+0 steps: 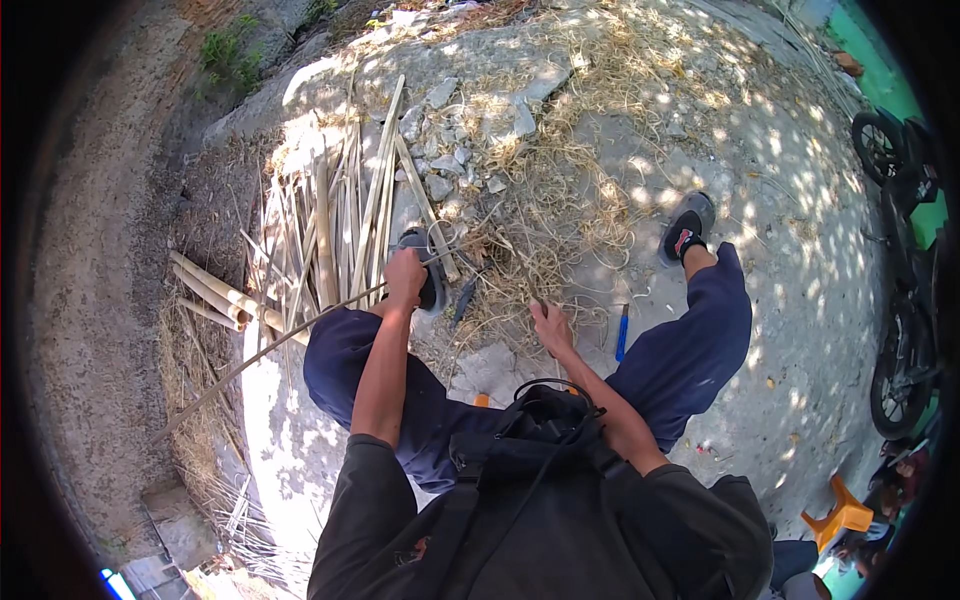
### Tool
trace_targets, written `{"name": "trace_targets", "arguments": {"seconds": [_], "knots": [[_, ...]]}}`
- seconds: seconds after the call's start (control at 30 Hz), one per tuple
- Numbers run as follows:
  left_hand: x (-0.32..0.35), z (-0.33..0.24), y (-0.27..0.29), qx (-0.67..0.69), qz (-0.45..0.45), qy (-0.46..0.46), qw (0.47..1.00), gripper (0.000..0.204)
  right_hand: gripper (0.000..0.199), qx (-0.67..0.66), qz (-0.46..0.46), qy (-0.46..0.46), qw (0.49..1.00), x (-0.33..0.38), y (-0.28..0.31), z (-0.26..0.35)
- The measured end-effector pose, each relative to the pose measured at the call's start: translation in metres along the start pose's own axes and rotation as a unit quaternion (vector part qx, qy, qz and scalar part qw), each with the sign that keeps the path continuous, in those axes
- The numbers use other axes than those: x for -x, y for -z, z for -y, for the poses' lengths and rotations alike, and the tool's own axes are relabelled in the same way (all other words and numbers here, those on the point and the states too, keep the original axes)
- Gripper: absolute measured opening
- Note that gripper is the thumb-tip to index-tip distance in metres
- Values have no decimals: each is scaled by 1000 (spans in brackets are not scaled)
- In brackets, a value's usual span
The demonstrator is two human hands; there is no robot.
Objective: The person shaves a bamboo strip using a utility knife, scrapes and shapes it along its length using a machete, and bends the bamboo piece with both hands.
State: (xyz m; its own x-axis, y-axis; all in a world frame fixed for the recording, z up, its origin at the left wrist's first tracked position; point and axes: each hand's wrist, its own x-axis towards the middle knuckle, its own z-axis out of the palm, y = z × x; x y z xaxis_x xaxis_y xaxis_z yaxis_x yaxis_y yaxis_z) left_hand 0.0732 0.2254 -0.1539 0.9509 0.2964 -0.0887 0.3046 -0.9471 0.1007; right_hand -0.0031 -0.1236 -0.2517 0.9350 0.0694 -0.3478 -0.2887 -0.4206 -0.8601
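Observation:
My left hand [405,277] is closed around a long thin bamboo strip [270,347]. The strip slants from the ground at lower left, across my left knee, to a point just past the hand. Closed too, my right hand [551,328] grips a slim brownish stick-like tool [522,265] pointing up and away; whether it has a blade, I cannot tell. Between the hands, a dark flat piece [464,298] lies among curled bamboo shavings [585,205]. A blue-handled tool [622,334] rests on the ground to the right of my right hand.
Split bamboo strips [375,205] are piled beyond my left foot, with thicker bamboo poles [215,290] farther left. Broken stones [440,187] lie ahead. A motorcycle [905,280] stands at the far right, above an orange stool [838,514]. A lower dirt strip [100,270] runs along the left.

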Motion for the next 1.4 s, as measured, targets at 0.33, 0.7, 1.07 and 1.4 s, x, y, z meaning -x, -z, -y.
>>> {"name": "trace_targets", "arguments": {"seconds": [0.33,0.7,1.07,1.4], "knots": [[9,29,-10,-24,50,69,996,20,59,84,19,-22,996,-3,-28,17],[8,33,-7,-20,99,99,990,22,65,18,23,-12,999,-32,-39,33],[6,16,-3,-26,72,93,993,18,63,108,70,-46,991,-27,-37,24],[11,16,-10,-28,56,69,996,17,63,156,70,-18,985,-23,-31,-30]]}}
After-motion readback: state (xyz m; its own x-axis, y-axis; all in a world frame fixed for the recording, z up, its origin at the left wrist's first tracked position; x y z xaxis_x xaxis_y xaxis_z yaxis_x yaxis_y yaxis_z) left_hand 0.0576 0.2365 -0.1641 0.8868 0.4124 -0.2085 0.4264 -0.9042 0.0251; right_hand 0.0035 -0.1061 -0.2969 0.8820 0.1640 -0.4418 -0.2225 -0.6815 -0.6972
